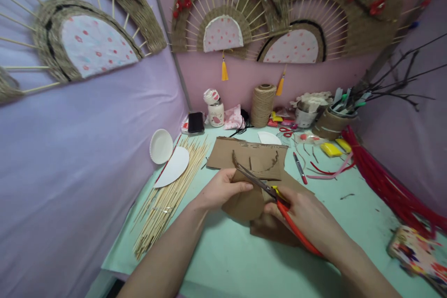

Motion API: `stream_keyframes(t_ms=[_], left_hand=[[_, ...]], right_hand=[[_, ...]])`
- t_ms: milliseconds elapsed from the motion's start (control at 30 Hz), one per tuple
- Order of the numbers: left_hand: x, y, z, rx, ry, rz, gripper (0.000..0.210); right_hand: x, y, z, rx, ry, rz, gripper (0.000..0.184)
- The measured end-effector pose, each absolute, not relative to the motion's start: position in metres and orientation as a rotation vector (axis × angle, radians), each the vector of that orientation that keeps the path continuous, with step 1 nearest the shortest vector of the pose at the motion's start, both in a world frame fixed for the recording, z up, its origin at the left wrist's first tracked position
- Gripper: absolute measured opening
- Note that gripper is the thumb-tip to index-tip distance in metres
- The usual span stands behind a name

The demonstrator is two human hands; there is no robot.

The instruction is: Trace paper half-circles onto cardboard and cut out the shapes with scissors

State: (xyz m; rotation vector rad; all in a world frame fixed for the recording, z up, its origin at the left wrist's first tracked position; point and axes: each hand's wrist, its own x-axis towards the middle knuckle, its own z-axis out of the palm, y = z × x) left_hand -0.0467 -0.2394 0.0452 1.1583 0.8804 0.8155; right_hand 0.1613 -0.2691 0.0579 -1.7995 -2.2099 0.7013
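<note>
My left hand (226, 188) pinches a brown piece of cardboard (244, 205) with a curved lower edge, thumb on top. In my right hand (300, 207) are scissors (296, 228) with red-orange handles and a bit of yellow near the pivot. Their dark blades (254, 178) point up and left across the cardboard, spread apart at the tips. Another cardboard part hangs below, close to my right hand. Behind the blades lies a larger flat cardboard sheet (223, 151) with a torn top strip and dark marks on it.
Bamboo sticks (171, 205) lie at left under a white paper half-circle (176, 165). Along the back stand a bottle (215, 114), a twine spool (262, 104) and a pen pot (333, 121). A marker (299, 167) and red pipe cleaners (380, 172) lie at right.
</note>
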Motion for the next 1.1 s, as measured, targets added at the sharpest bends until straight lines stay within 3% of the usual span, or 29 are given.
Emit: stream_keyframes(t_ms=[400,700,1100], left_hand=[[-0.049,-0.241,0.049,1.102,0.881,0.801,0.031],[-0.046,-0.236,0.048,0.848,0.939,0.997,0.028],[-0.044,-0.234,0.046,0.807,0.938,1.130,0.035]], right_hand=[[0.160,-0.267,0.054,-1.810,-2.175,0.735,0.032],[0.163,-0.256,0.042,-1.782,-1.999,0.768,0.016],[0.160,-0.265,0.044,-1.677,-2.032,1.027,0.019]])
